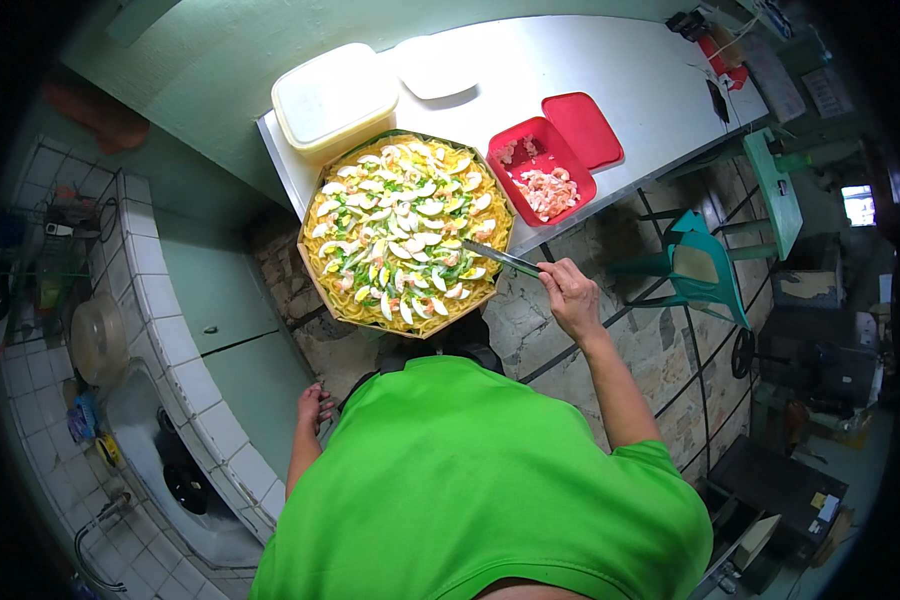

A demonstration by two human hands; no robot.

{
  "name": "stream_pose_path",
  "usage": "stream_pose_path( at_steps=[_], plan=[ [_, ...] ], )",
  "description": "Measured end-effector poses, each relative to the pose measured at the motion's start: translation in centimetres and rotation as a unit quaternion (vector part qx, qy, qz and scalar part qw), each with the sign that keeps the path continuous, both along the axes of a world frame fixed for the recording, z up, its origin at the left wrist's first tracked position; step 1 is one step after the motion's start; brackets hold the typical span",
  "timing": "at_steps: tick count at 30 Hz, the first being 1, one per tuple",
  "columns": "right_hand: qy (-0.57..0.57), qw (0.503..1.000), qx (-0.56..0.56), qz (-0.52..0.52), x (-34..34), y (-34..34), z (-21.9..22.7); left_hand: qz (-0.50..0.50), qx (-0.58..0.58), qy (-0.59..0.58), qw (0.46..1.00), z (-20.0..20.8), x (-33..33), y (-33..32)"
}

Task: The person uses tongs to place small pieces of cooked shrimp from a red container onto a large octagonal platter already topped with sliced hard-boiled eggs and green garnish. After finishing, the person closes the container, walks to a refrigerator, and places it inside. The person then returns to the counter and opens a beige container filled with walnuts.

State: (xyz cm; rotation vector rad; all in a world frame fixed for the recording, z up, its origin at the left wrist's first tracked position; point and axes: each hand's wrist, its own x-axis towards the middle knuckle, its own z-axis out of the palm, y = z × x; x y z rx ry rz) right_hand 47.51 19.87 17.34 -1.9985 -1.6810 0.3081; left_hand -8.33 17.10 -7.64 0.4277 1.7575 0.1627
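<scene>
My right hand is closed round the handle end of metal tongs. Their tips reach the right part of the topping on an octagonal tray of noodles. Egg slices, green vegetables and small pinkish-orange pieces cover the middle of the yellow noodles. The tray's near edge juts past the table toward me. My left hand hangs low by my left side, apart from the tray, its fingers loosely bent and apart with nothing visible in them. Right of the tray stands a red container with peeled shrimp in it.
A red lid leans by the shrimp container on the white table. Behind the tray are a lidded cream tub and a white lid-like piece. A tiled sink lies left, a green chair right.
</scene>
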Motion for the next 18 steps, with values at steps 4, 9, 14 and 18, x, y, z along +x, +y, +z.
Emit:
stream_pose_path(
  at_steps=[4,9,14,18],
  plan=[
    [-0.024,0.999,-0.037,0.015,-0.2,-0.4,0.1,-0.005,0.006,-0.01,1.0,0.2,0.1,-0.1],
    [-0.004,1.0,-0.029,0.005,-0.5,-0.4,-0.3,-0.002,-0.001,-0.002,1.0,0.1,0.2,-0.2],
    [0.033,0.999,0.001,-0.017,0.3,-0.6,0.1,-0.006,-0.004,-0.011,1.0,-0.1,0.1,0.0],
    [0.057,0.998,0.003,-0.034,0.8,-0.7,0.7,-0.004,-0.003,-0.005,1.0,-0.5,0.0,0.2]
  ],
)
